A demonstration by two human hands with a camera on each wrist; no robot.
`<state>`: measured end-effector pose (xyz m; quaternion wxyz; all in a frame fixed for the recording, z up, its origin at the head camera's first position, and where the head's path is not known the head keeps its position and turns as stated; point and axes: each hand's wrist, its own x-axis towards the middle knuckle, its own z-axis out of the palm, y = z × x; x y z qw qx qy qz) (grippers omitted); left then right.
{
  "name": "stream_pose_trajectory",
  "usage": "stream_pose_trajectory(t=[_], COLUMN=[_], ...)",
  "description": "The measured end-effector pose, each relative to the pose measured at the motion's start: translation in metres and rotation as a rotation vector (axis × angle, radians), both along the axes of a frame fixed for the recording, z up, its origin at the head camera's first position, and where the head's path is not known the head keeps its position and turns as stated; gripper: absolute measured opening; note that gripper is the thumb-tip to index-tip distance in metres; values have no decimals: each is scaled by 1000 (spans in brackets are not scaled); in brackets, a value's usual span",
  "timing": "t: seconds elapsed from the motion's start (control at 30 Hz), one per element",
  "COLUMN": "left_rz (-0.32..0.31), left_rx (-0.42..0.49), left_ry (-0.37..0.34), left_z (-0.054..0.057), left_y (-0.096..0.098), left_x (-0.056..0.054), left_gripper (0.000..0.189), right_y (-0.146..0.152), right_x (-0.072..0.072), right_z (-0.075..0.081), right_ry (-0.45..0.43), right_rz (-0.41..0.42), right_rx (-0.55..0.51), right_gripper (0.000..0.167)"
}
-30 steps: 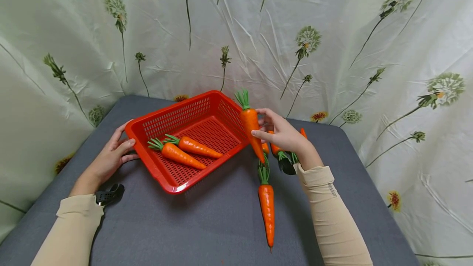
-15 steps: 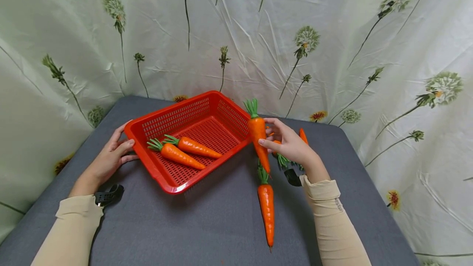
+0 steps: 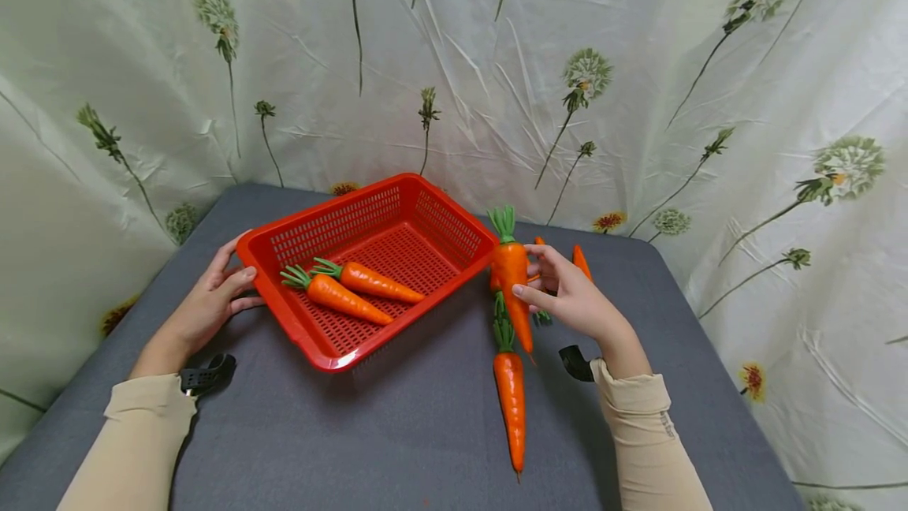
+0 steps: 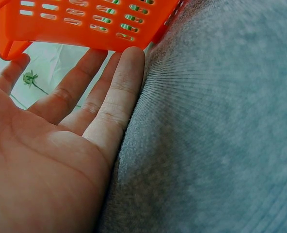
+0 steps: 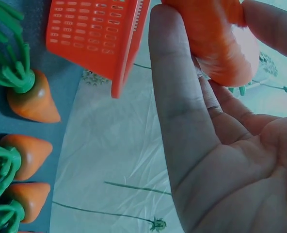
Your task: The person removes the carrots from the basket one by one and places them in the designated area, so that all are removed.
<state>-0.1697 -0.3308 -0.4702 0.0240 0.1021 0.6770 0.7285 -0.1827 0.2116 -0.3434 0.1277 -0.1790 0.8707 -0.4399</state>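
An orange carrot with green stem tops [image 3: 521,298] is pinched between the thumb and fingers of my right hand [image 3: 578,302], tilted with its top up, just off the right end of a red perforated basket [image 3: 340,219]. In the right wrist view the held carrot [image 5: 221,43] partly leaves the frame. My left hand [image 3: 202,310] touches the basket's left end from outside; the left wrist view shows its fingers [image 4: 117,97] nearly straight against the basket wall [image 4: 61,29]. Inside the basket lie two carrots, one nearer [image 3: 347,300] and one farther [image 3: 383,284].
One carrot [image 3: 511,408] lies on the grey tabletop [image 3: 397,440] in front of my right hand. Several more lie behind that hand, partly hidden, including one whose end [image 3: 580,261] shows. A floral cloth [image 3: 461,61] hangs behind the table.
My right hand has moved right and nearer to me with the carrot, away from above the basket's right rim. The left hand and basket have stayed in place.
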Motion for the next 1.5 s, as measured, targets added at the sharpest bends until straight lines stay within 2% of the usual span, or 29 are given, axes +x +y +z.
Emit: stream_pose_trajectory(t=[0.47, 0.93, 1.17, 1.5], left_rz=[-2, -22, -20, -30], left_rx=[3, -6, -5, 7], left_ry=[14, 23, 12, 35], left_z=[-2, 0, -1, -1], left_y=[-1, 0, -1, 0], left_x=[0, -1, -2, 0], left_gripper=[66, 67, 67, 67], right_y=[18, 38, 47, 54], right_x=[26, 57, 72, 89], right_z=[-13, -31, -41, -61], right_ry=[-51, -106, -183, -279], right_rz=[-59, -149, -197, -259], right_rx=[-32, -43, -48, -40], right_gripper=[69, 74, 75, 74])
